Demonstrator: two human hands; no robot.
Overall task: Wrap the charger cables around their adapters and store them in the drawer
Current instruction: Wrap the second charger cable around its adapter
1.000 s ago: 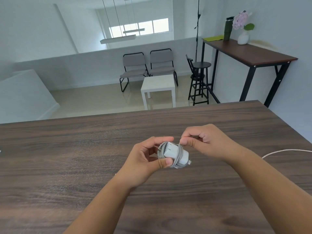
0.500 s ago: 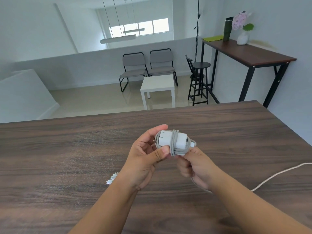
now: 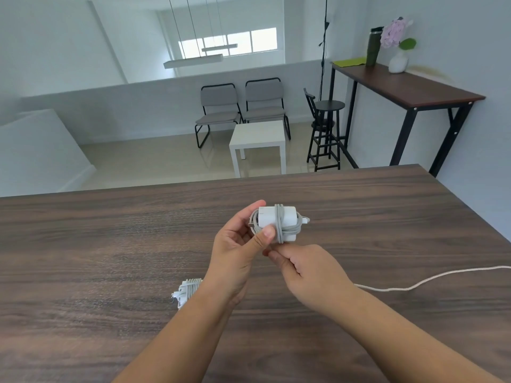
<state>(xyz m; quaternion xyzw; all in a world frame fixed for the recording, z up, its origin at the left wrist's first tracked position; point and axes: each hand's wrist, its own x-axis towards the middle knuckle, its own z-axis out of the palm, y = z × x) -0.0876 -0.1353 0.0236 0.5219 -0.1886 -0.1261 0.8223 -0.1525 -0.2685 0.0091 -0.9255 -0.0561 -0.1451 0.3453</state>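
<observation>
My left hand (image 3: pixel 237 252) holds a white charger adapter (image 3: pixel 286 218) above the dark wooden table (image 3: pixel 83 258), thumb pressed on its front. A grey cable (image 3: pixel 279 228) is wound around the adapter in both directions. My right hand (image 3: pixel 307 269) sits just below the adapter, fingers pinched at the cable's lower end. A second white adapter wrapped in cable (image 3: pixel 186 291) lies on the table, partly hidden behind my left wrist. A loose white braided cable (image 3: pixel 431 277) runs across the table from behind my right forearm to the right edge. No drawer is in view.
The table's far edge runs across the middle of the view and its right edge slants down at the right. Beyond it stand a small white side table (image 3: pixel 258 139), two grey chairs (image 3: pixel 240 106), a black stool (image 3: pixel 326 128) and a tall desk (image 3: pixel 406 87).
My right hand has come from above the adapter to below it, carrying the cable around. The adapter rose slightly. The wrapped second adapter has come into sight by my left wrist.
</observation>
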